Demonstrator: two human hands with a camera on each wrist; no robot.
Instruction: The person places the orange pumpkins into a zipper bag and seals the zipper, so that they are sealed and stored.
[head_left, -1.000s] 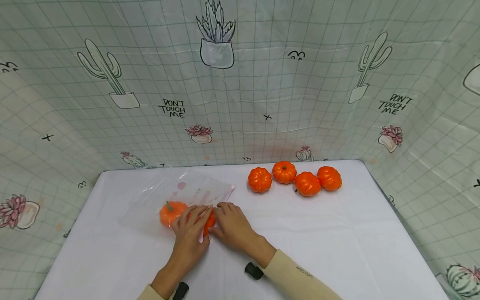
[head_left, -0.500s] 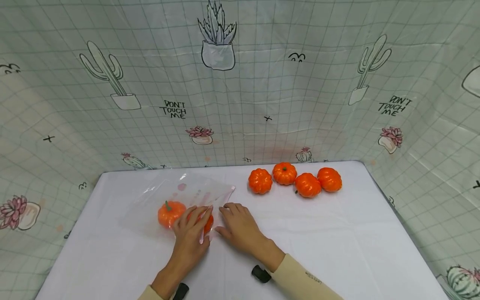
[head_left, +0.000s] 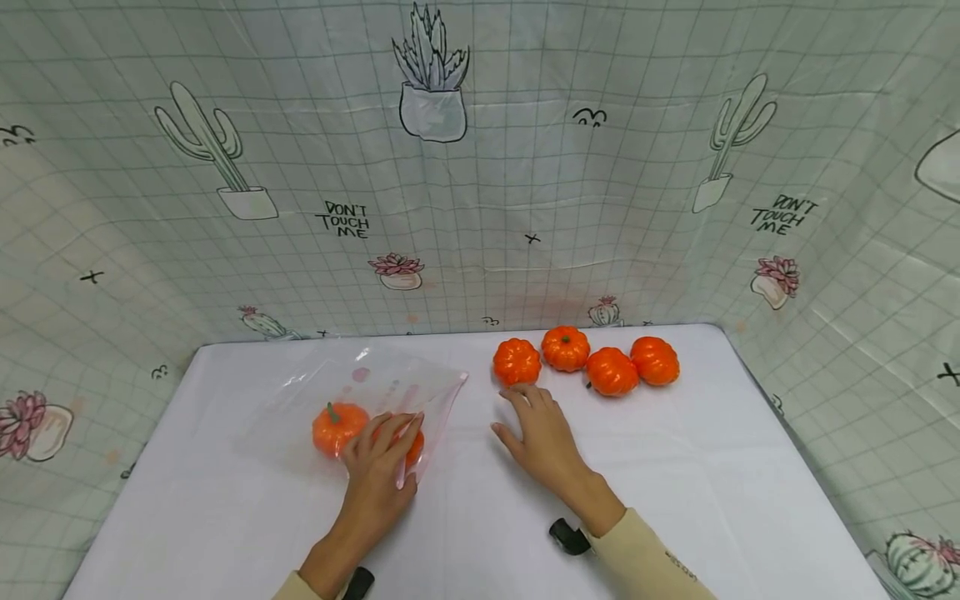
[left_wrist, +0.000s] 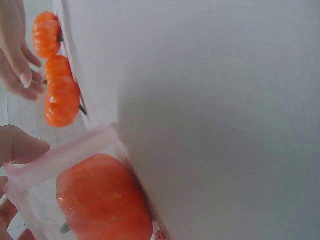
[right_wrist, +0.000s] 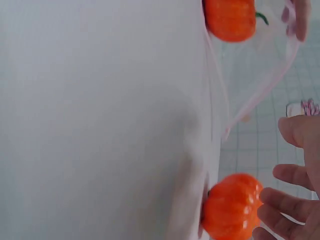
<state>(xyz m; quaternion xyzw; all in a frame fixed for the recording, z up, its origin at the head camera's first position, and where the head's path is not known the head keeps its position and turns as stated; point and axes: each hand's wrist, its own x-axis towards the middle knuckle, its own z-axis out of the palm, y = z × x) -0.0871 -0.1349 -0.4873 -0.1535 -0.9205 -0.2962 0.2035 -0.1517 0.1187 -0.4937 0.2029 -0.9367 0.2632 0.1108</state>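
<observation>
A clear zip bag (head_left: pixel 405 367) with pink marks and a pink-edged mouth lies on the left of the table. My left hand (head_left: pixel 375 471) holds up the bag's rim, thumb on one side and fingers on the other, as the left wrist view shows at the pink band (left_wrist: pixel 65 159). Inside are two orange toy pumpkins: one with a green stem (head_left: pixel 335 430), the other (head_left: pixel 416 450) partly behind my fingers. My right hand (head_left: pixel 543 437) has its fingers extended, holding nothing, with fingertips right at the near side of the leftmost loose pumpkin (head_left: pixel 516 362).
Three more orange pumpkins (head_left: pixel 566 348) stand beside it along the table's back edge. White cloth (head_left: pixel 675 500) covers the table, and a patterned curtain (head_left: pixel 480 208) rises behind it. A black wrist camera (head_left: pixel 570 537) sits at my right sleeve.
My right hand has left the bag's mouth and travelled right and away from me to the loose pumpkins. My left hand stays on the bag, and the bagged pumpkins have shifted slightly left.
</observation>
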